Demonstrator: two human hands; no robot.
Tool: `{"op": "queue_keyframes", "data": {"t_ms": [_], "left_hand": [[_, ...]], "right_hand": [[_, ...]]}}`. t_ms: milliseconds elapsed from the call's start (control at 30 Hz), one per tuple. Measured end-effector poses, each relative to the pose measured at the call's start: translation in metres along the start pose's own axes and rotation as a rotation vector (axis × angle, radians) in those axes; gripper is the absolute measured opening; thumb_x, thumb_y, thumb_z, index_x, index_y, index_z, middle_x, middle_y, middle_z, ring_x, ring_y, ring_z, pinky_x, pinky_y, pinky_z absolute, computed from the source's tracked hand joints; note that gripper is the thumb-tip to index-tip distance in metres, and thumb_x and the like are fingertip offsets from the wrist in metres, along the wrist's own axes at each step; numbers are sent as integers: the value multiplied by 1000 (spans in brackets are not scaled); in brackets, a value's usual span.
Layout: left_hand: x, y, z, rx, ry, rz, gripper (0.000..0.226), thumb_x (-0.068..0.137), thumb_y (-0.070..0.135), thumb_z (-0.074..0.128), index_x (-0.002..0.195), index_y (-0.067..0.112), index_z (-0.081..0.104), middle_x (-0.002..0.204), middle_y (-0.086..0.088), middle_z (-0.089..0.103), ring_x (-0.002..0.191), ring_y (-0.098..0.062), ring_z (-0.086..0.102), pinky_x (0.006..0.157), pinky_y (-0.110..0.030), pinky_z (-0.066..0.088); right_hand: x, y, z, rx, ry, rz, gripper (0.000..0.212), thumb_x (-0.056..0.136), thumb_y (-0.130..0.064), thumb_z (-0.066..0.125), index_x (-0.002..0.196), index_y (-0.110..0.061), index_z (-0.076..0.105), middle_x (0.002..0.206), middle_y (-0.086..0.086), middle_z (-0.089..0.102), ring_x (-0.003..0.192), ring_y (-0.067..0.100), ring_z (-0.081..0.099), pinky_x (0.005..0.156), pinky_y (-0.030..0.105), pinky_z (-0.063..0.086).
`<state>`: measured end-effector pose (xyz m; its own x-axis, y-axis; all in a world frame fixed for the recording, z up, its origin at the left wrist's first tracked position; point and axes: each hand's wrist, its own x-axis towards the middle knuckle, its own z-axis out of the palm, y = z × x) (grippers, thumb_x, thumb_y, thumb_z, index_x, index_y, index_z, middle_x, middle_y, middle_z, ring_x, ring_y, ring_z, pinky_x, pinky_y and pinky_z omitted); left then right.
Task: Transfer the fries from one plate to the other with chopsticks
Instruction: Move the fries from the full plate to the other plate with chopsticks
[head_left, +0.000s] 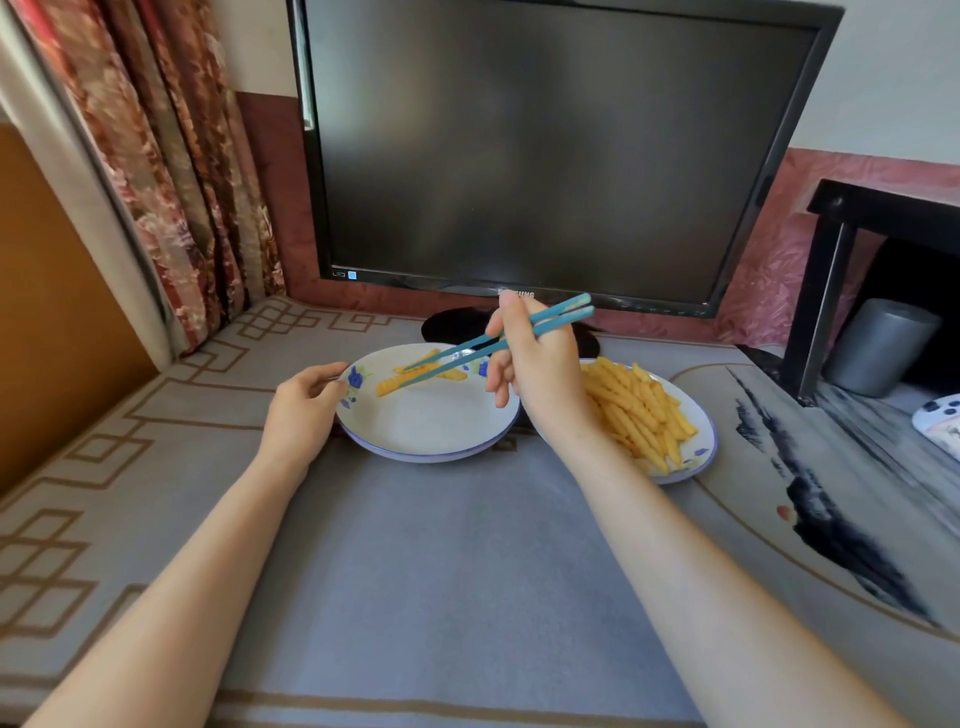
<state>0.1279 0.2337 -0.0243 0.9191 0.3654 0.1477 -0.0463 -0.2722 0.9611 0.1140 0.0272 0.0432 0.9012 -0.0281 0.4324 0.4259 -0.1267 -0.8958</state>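
1. A lived-in home room is shown.
2. A floral curtain (176, 171) is hung at the left.
3. A dark monitor (545, 145) is set on the cloth-covered counter (441, 545).

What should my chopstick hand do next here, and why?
Probably lift the chopsticks off the left plate and swing them to the right plate for another fry. Their tips sit at the few fries lying on the left plate, while the heap of fries opposite is large. The left hand holds the left plate's rim.
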Motion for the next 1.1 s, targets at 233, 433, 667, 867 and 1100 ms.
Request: {"op": "queue_keyframes", "data": {"t_ms": [233, 433, 667, 867, 1100], "left_hand": [[0, 0, 0, 26, 9, 2, 28, 94, 10, 50, 119, 10, 63, 108, -4, 65, 96, -15, 59, 79, -24, 42], [0, 0, 0, 26, 7, -3, 29, 94, 10, 49, 120, 11, 63, 106, -2, 65, 97, -15, 60, 81, -25, 43], [2, -2, -3, 16, -7, -20, 28, 93, 13, 51, 117, 13, 65, 111, -7, 68, 106, -22, 63, 96, -40, 49], [1, -1, -3, 5, -12, -20, 28, 94, 12, 50, 119, 12, 63, 113, -7, 67, 105, -22, 62, 94, -37, 49], [0, 0, -2, 21, -3, -12, 30, 95, 11, 48, 122, 10, 62, 115, -6, 65, 104, -20, 60, 90, -33, 47]], "right_hand": [[2, 3, 3, -25, -25, 17, 37, 104, -26, 36, 74, -9, 50, 49, 17, 50, 31, 13, 45, 34, 15, 31], [5, 6, 2, 21, 99, 101, 39, 104, -27, 36, 73, -9, 49, 48, 16, 53, 31, 17, 47, 34, 15, 31], [-5, 4, -7, 81, 219, 134, 42, 102, -32, 38, 69, -10, 50, 41, 9, 53, 30, 19, 47, 33, 17, 32], [-16, -18, -27, 107, 224, 104, 41, 102, -30, 38, 69, -8, 48, 39, 10, 52, 28, 21, 45, 33, 18, 29], [-32, -39, -84, 91, 384, 40, 38, 101, -27, 38, 68, -11, 47, 37, 8, 50, 27, 21, 42, 38, 24, 26]]}}
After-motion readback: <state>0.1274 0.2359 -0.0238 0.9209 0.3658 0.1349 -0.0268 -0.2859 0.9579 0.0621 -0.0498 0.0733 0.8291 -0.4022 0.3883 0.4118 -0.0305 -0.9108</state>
